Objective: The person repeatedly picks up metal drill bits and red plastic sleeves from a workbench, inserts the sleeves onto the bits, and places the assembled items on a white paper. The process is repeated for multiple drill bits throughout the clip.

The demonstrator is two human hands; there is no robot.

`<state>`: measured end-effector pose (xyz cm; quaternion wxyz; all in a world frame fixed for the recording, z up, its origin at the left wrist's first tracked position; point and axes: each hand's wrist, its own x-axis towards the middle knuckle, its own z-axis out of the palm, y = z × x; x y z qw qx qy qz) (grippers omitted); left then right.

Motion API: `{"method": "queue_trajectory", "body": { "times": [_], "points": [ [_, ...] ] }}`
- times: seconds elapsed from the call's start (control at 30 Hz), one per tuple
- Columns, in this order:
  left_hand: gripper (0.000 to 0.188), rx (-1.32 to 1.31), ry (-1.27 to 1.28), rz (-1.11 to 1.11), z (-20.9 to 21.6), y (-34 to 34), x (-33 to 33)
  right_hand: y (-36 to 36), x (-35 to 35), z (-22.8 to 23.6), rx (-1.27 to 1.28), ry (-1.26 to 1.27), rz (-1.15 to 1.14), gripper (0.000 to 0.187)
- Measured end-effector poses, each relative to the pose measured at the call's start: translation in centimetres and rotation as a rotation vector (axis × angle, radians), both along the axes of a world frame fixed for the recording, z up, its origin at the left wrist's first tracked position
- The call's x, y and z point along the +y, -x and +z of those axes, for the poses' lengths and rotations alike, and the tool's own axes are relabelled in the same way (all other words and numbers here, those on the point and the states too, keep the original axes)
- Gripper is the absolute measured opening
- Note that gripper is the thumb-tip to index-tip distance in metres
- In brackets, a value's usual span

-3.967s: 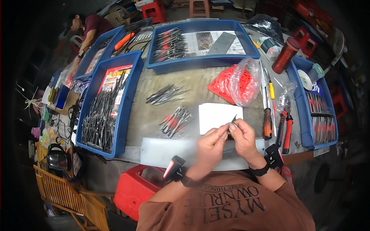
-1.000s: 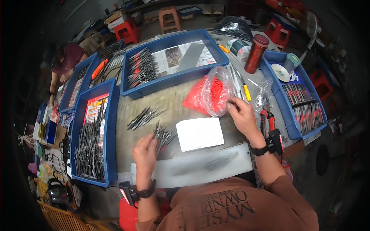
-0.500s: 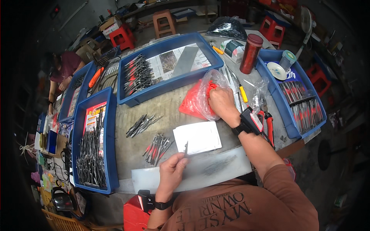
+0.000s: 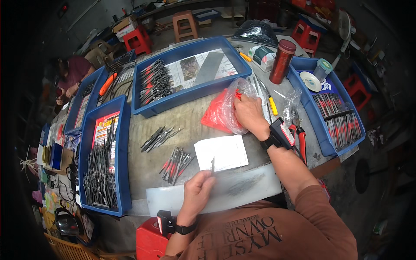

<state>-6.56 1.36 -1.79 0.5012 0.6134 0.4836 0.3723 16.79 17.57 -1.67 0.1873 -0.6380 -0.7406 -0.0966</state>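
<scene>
A grey worktable lies beneath both hands. The left hand is pinched on a slim dark piece, its long axis pointing forward. The bag of red pieces lies ahead and rightward of that hand; the right hand is nearer, at the bag's opening. Its fingertip closure cannot be determined.

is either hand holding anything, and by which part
The left hand pinches a slim dark piece by its near end. The right hand is at the bag; any hold there cannot be told.
</scene>
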Motion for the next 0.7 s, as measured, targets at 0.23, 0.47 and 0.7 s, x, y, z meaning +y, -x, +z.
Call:
{"method": "queue_trajectory", "body": {
  "times": [0.23, 0.47, 0.7],
  "points": [
    [0.012, -0.072, 0.005, 0.008, -0.2, -0.1, -0.2, -0.5, -0.1, 1.0, -0.019, 0.111, 0.037, 0.010],
    [0.017, -0.274, 0.049, 0.016, 0.2, -0.3, 0.1, -1.5, -3.0, 2.6, 0.481, 0.056, 0.114, 0.014],
    [0.021, -0.430, 0.092, 0.057, 1.8, -1.3, 0.8, -0.7, -8.2, 4.5, 1.293, 0.439, 0.369, 0.016]
  ]
}}
